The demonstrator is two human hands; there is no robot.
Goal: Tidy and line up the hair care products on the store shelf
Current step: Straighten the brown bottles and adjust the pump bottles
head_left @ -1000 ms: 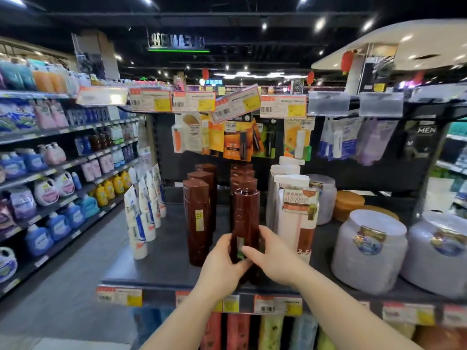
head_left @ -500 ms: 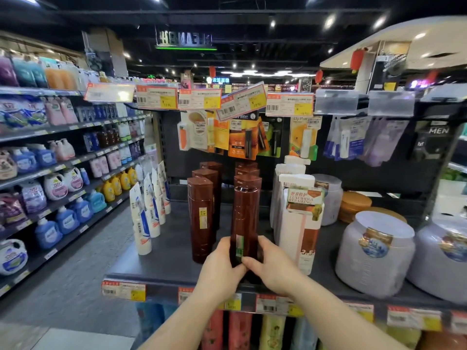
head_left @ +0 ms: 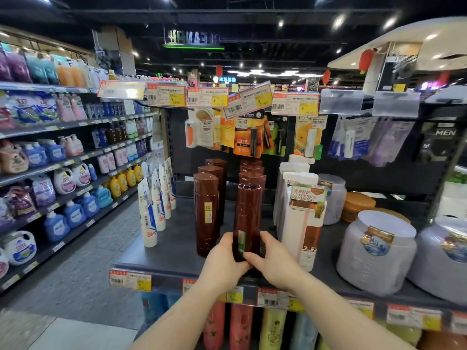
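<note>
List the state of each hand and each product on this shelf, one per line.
Left hand: grips front brown bottle.
Right hand: grips the same bottle.
Front brown bottle: upright, held near shelf edge.
Left brown bottle: upright, untouched.
White tubes: upright, in a row.
Lilac tub: lid on.

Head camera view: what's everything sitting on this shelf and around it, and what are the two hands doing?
brown bottle: one, dark brown, front of right row, held.
other brown bottles: about six, two rows behind and left.
white tubes: four, white with blue, shelf's left.
white pump bottles: a few, right of brown rows.
lilac tubs: three, pale purple, shelf's right.
orange jars: two, behind tubs.
price tags: several, orange and yellow, above.
detergent jugs: many, aisle shelves, far left.
left hand: grips bottle's base.
right hand: grips bottle's base.
</note>
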